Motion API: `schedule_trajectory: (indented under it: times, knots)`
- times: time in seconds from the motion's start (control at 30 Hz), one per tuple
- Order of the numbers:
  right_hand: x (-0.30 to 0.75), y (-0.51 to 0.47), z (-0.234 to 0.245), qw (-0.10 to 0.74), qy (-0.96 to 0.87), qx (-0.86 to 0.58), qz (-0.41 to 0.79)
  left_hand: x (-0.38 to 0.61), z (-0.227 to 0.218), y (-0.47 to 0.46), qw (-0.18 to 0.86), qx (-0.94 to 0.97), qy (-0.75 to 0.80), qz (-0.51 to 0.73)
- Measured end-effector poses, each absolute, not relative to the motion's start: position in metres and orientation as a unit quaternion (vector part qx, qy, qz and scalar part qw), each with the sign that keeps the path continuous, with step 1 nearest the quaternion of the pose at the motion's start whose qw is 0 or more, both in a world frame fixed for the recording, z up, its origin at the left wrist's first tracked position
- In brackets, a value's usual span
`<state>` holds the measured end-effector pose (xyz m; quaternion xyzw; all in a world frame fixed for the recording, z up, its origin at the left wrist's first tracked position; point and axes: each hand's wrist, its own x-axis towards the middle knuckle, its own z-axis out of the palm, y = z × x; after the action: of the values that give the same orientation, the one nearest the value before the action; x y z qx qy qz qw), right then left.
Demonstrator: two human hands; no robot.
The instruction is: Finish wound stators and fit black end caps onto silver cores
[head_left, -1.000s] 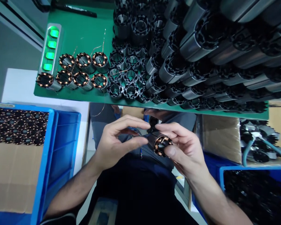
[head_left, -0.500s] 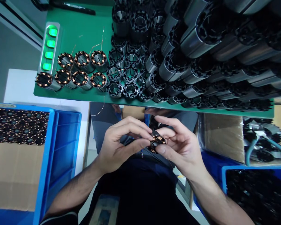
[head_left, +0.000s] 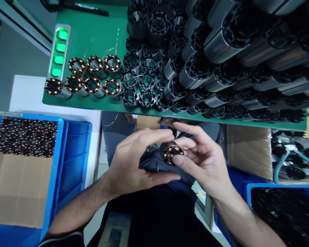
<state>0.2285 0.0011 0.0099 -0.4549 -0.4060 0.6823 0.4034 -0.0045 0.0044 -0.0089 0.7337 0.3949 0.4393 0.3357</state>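
Observation:
Between thumb and fingers, my right hand (head_left: 199,152) holds a copper-wound motor stator (head_left: 170,153) in front of my lap. Its ring of copper windings faces up toward me, and the thumb tip lies over the rim. My left hand (head_left: 136,163) is spread around the stator's left side, fingers above and thumb below, apart from it. Beyond them on the green bench (head_left: 92,32) stand several wound stators (head_left: 112,87), some with loose copper wire ends. To their right are many bare stator cores (head_left: 146,98) with black slotted ends.
Left of me, a blue crate (head_left: 63,164) holds packed wound stators (head_left: 25,137) and cardboard. A light strip (head_left: 57,51) glows green on the bench. At right are a blue bin (head_left: 249,195) of dark parts and a plastic-wrapped box (head_left: 247,151) beside metal cores.
My left hand has let go of the stator, its fingers and thumb spreading apart. The stator stays in my right hand, tipped a little. The view has shifted slightly left.

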Motion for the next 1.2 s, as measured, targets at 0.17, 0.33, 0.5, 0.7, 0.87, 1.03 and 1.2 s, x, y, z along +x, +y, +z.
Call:
schedule_trajectory:
  times: [0.17,0.33,0.5,0.7,0.87,1.03,1.2]
  knots:
    - [0.229,0.005,0.017,0.399,-0.527,-0.461,0.592,0.002,0.005,0.004,0.313,0.751,0.394,0.427]
    - [0.238,0.009,0.015,0.44,-0.596,-0.462,0.487,0.004,0.001,0.002,0.275,0.758,0.372,0.46]
    - [0.239,0.006,0.002,0.599,-0.459,-0.494,0.431,0.009,0.009,0.002,0.247,0.688,0.46,0.504]
    - [0.224,-0.007,0.006,0.511,-0.579,-0.433,0.465,0.013,0.015,0.004,0.257,0.674,0.478,0.501]
    - [0.226,-0.004,0.012,0.501,-0.592,-0.45,0.444,0.015,0.011,0.003,0.269,0.684,0.468,0.492]
    - [0.227,-0.006,0.015,0.513,-0.59,-0.473,0.406,0.017,0.01,0.002,0.329,0.716,0.42,0.451]
    - [0.204,-0.023,0.01,0.507,-0.387,-0.478,0.604,0.022,0.004,0.001,0.223,0.755,0.418,0.453]
